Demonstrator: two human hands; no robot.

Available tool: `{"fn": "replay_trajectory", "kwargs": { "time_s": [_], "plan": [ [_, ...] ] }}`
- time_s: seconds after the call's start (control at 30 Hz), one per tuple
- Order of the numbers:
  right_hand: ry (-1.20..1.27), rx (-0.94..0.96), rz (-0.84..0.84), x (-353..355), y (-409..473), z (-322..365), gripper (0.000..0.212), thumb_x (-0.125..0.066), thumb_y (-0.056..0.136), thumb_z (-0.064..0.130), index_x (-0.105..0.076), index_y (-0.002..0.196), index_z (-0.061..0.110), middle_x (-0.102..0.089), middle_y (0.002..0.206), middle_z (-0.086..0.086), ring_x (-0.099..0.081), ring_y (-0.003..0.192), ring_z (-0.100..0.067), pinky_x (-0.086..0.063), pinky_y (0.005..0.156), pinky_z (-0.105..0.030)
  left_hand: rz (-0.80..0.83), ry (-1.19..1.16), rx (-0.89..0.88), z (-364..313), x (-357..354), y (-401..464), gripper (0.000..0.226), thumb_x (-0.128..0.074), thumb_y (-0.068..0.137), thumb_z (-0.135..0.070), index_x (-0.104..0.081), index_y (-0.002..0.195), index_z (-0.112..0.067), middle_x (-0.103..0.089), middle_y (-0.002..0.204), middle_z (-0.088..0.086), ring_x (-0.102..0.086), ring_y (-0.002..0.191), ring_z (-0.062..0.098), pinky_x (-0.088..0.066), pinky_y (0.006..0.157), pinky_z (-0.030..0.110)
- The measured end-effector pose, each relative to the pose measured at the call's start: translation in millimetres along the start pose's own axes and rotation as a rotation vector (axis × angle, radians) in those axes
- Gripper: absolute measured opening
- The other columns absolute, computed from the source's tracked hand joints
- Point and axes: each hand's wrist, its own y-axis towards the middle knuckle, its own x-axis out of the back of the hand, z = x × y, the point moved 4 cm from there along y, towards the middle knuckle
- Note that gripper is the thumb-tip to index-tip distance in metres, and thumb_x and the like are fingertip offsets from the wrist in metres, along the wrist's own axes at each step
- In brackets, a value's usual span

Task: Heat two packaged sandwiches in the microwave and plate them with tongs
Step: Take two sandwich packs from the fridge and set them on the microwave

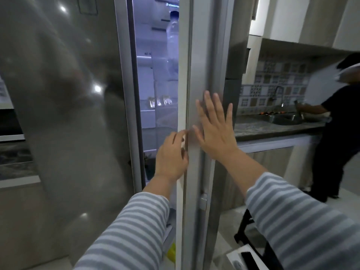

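Fridge door (196,55) ajar, tall edge running straight up and down right in front of both hands, lit gap (155,84) to the left of it. Sandwiches nowhere in sight — no package visible on the shelves through the gap, so presumably somewhere in there (just a guess, interior mostly blurred and blown out). Only a water bottle (172,36) clear, standing upright in the door rack.

Left hand (171,154) curled around the door's free edge, fingertips hooked over onto it, wrist low, sleeve (128,230) coming up from below. Holding nothing but the door. Right hand (214,123) flat against the outer face, fingers spread and pointing up, palm pressed on, empty.

Left hand nearer the gap, so likely the one to reach in once the door is swung wide; right better placed to steady or push. Can't tell from one shot whether opening or closing. Another person (331,133) over at the sink (282,118) on the right, well apart.
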Motion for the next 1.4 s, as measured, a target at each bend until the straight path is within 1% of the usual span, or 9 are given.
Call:
{"fn": "replay_trajectory", "kwargs": {
  "time_s": [0.07, 0.17, 0.27, 0.4, 0.57, 0.87, 1.13, 1.27, 1.4],
  "plan": [
    [-0.101, 0.047, 0.014, 7, 2, 2, 0.071, -0.039, 0.095, 0.041, -0.012, 0.154, 0.012, 0.000, 0.161, -0.012, 0.002, 0.148, -0.030, 0.001, 0.115, -0.061, -0.017, 0.136, -0.012, 1, 4, 9, 0.066, -0.060, 0.080, -0.010, -0.037, 0.142, -0.013, -0.047, 0.135, 0.010, -0.048, 0.120, 0.028, -0.045, 0.095, 0.047],
    [-0.269, 0.097, 0.096, 8, -2, -3, 0.076, -0.040, 0.094, 0.040, -0.004, 0.153, 0.008, 0.008, 0.161, -0.012, 0.010, 0.148, -0.028, 0.011, 0.112, -0.064, 0.144, 0.272, 0.055, 3, -4, 23, 0.087, -0.058, 0.090, -0.035, -0.001, 0.151, -0.011, -0.004, 0.160, 0.008, -0.004, 0.147, 0.023, -0.009, 0.119, 0.047],
    [-0.492, 0.129, 0.174, 1, -11, -16, 0.078, -0.037, 0.096, 0.037, 0.007, 0.151, 0.004, 0.023, 0.156, -0.017, 0.022, 0.144, -0.030, 0.028, 0.103, -0.062, 0.238, 0.384, 0.053, -3, -18, 42, 0.106, -0.053, 0.087, -0.055, 0.025, 0.144, -0.011, 0.024, 0.156, 0.005, 0.020, 0.145, 0.019, 0.007, 0.117, 0.053],
    [-0.550, 0.121, 0.255, -3, -16, -34, 0.090, -0.021, 0.093, 0.059, 0.028, 0.141, 0.002, 0.039, 0.146, -0.019, 0.033, 0.138, -0.032, 0.034, 0.100, -0.058, 0.237, 0.400, -0.029, -20, -36, 57, 0.120, -0.053, 0.076, -0.069, 0.031, 0.141, -0.013, 0.038, 0.148, 0.004, 0.028, 0.142, 0.020, 0.010, 0.113, 0.061],
    [-0.424, 0.087, 0.286, 6, -34, -75, 0.090, -0.007, 0.083, 0.063, 0.036, 0.139, 0.008, 0.044, 0.146, -0.013, 0.043, 0.132, -0.027, 0.027, 0.107, -0.053, 0.181, 0.403, -0.129, -47, -62, 52, 0.120, -0.038, 0.069, -0.082, 0.026, 0.145, -0.014, 0.033, 0.152, 0.005, 0.025, 0.143, 0.025, 0.011, 0.109, 0.064],
    [-0.363, 0.124, 0.202, 24, -68, -144, 0.099, -0.038, 0.087, 0.063, 0.019, 0.149, 0.011, 0.037, 0.151, -0.008, 0.022, 0.145, -0.026, 0.012, 0.115, -0.056, 0.171, 0.424, -0.226, -99, -90, 43, 0.127, -0.054, 0.067, -0.079, 0.025, 0.146, -0.017, 0.024, 0.156, 0.008, 0.019, 0.145, 0.028, 0.006, 0.110, 0.066],
    [-0.338, 0.001, 0.280, 34, -86, -174, 0.105, -0.042, 0.086, 0.059, 0.032, 0.144, 0.012, 0.021, 0.157, -0.012, 0.019, 0.145, -0.031, 0.004, 0.113, -0.062, 0.191, 0.397, -0.250, -139, -111, 39, 0.128, -0.059, 0.069, -0.073, 0.034, 0.141, -0.023, 0.042, 0.148, 0.000, 0.031, 0.141, 0.022, -0.003, 0.111, 0.066],
    [-0.345, -0.079, 0.365, 42, -92, -174, 0.104, -0.047, 0.092, 0.054, 0.031, 0.143, 0.008, 0.033, 0.153, -0.015, 0.028, 0.141, -0.032, 0.004, 0.113, -0.059, 0.196, 0.454, -0.284, -150, -111, 39, 0.123, -0.059, 0.071, -0.070, 0.027, 0.145, -0.022, 0.036, 0.152, 0.002, 0.027, 0.142, 0.022, -0.001, 0.112, 0.066],
    [-0.281, -0.199, 0.321, 50, -93, -156, 0.087, -0.045, 0.096, 0.039, 0.018, 0.148, 0.009, 0.026, 0.156, -0.016, 0.023, 0.144, -0.032, 0.000, 0.117, -0.059, 0.123, 0.474, -0.312, -145, -98, 33, 0.106, -0.063, 0.079, -0.056, 0.002, 0.152, -0.013, 0.006, 0.160, 0.006, 0.006, 0.147, 0.021, -0.010, 0.114, 0.061]
  ]
}}
